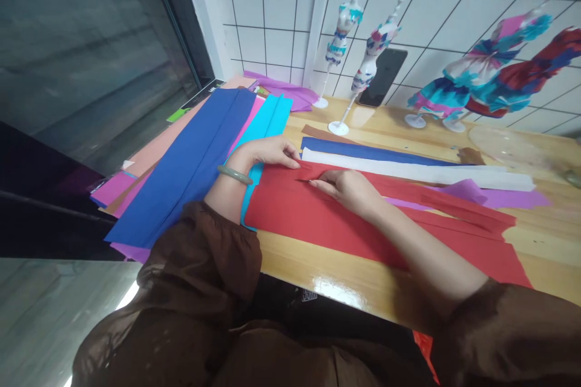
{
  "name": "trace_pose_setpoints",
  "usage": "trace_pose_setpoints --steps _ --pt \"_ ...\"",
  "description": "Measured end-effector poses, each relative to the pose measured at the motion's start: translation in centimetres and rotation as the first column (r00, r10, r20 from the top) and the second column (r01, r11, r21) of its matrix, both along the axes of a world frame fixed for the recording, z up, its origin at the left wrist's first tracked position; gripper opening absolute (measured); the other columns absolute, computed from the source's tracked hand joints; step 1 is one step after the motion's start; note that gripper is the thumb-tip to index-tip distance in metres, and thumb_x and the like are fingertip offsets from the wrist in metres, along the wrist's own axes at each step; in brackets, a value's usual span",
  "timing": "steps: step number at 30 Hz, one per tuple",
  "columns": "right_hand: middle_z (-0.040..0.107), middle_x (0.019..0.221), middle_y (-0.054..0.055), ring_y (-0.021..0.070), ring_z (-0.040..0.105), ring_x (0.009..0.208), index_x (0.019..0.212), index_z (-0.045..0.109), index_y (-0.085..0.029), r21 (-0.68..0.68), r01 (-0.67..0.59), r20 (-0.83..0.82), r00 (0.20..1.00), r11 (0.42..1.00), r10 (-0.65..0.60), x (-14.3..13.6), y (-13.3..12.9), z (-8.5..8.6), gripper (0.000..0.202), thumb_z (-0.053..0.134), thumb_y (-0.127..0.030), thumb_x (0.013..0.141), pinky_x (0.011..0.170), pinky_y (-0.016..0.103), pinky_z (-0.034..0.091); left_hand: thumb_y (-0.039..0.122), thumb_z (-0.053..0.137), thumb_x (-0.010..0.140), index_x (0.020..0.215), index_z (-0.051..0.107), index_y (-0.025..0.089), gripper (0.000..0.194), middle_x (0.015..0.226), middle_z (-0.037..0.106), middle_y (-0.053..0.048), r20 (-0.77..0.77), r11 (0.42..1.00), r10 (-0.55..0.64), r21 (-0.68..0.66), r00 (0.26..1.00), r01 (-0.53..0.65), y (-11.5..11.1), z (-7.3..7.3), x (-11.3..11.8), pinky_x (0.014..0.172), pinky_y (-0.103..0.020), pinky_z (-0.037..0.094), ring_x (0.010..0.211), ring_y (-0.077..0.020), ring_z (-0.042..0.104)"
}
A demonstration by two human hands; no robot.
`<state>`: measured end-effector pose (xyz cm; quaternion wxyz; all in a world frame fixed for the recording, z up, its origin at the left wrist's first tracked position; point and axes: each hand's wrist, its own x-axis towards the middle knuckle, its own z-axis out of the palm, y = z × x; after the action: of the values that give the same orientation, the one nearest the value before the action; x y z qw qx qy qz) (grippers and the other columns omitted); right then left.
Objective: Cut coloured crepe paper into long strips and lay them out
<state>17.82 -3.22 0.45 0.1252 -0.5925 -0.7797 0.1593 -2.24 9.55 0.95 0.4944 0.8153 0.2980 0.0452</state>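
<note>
A long red sheet (308,208) lies across the wooden table, with a slit running through it from the right side. My left hand (276,151), with a bangle at its wrist, presses on the sheet's upper left edge, fingers curled together. My right hand (342,187) is closed at the inner end of the slit, holding something thin and dark whose tip points left; most of it is hidden in the fist. Right of my right hand, the red strip above the slit (476,211) is parted from the rest of the sheet.
White (408,169), blue (358,149) and purple (463,191) strips lie beyond the red sheet. Blue (190,157) and turquoise (272,115) sheets are stacked at left. Dress-form figures (363,66) and a phone (384,77) stand along the tiled wall.
</note>
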Motion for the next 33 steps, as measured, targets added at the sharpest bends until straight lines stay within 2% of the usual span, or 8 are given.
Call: trace_pose_setpoints --steps 10,17,23,33 --pt "0.063 0.063 0.004 0.0143 0.05 0.055 0.073 0.064 -0.019 0.01 -0.004 -0.015 1.0 1.0 0.004 0.1 -0.2 -0.2 0.042 0.04 -0.051 0.087 0.054 0.025 0.032 0.03 0.066 0.069 0.083 0.071 0.016 0.021 0.081 0.07 -0.002 0.036 0.995 -0.048 0.087 0.998 0.044 0.4 -0.2 -0.3 0.066 -0.024 0.042 0.075 -0.0143 0.06" --pt "0.064 0.066 0.004 0.0151 0.051 0.057 0.084 0.068 -0.02 0.004 -0.008 0.0 1.0 1.0 0.008 -0.8 0.1 -0.2 0.043 0.039 -0.053 0.086 0.054 0.025 0.032 0.026 0.069 0.067 0.092 0.07 0.017 0.027 0.08 0.07 -0.002 0.072 0.998 -0.008 0.062 0.997 0.004 0.3 -0.4 -0.3 0.067 -0.025 0.043 0.074 -0.0141 0.061" --pt "0.065 0.069 0.005 0.0165 0.053 0.059 0.085 0.068 -0.02 0.009 0.004 0.021 1.0 1.0 -0.005 -1.7 0.5 -0.3 0.045 0.038 -0.054 0.087 0.055 0.026 0.032 0.026 0.07 0.065 0.089 0.071 0.016 0.026 0.082 0.069 -0.003 0.053 0.999 0.007 0.044 0.999 -0.009 0.0 0.0 -0.3 0.07 -0.027 0.043 0.075 -0.0147 0.06" --pt "0.067 0.069 0.006 0.0168 0.054 0.059 0.084 0.068 -0.02 0.01 -0.008 0.001 1.0 1.0 0.008 -1.3 0.7 -0.7 0.045 0.039 -0.053 0.086 0.056 0.026 0.033 0.03 0.07 0.064 0.084 0.071 0.016 0.024 0.075 0.068 -0.003 0.108 0.994 0.051 0.093 0.993 -0.061 0.3 -0.5 -0.7 0.069 -0.027 0.043 0.076 -0.0149 0.06"
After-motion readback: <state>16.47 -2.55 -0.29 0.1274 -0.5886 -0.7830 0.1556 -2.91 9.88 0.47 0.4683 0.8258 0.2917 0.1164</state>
